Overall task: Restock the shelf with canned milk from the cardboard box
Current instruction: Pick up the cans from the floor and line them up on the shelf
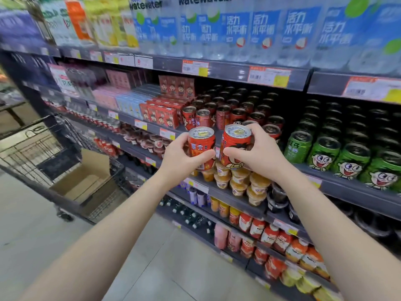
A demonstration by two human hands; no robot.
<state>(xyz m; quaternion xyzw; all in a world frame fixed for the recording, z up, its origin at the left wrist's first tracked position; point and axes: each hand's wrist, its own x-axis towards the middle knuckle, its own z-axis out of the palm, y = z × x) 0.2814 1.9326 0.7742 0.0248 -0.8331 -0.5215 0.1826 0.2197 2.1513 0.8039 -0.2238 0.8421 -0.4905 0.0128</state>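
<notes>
Red cans filled the middle of my feed, one in each hand. The left hand [180,157] gripped the left can [201,146] round its side, thumb nearer me and fingers curled behind. The right hand [258,157] held the right can [235,144] likewise, with fingertips up by the rim. Both cans had their long axis close to vertical, silver pull-tab lids up and printed labels toward me. The right can leaned slightly. They sat just beside each other with a narrow gap between, held in front of the grey shelf [347,187] edge.

Just beyond the hands, rows of matching stocked cans [217,114] stood upright on that shelf. To the right of the right hand stood green cans [325,153], also upright. Well above both hands ran a row of bottles [260,35] with blue labels. Just below the hands I saw orange fruit cups [238,183] stacked on the next level down.

Well to the left of the left hand and lower, the box [86,177] sat open inside a wire cart [32,148]. Pale floor [152,257] tiles lay beneath the forearms. The far left of the aisle was too blurred for me to read.
</notes>
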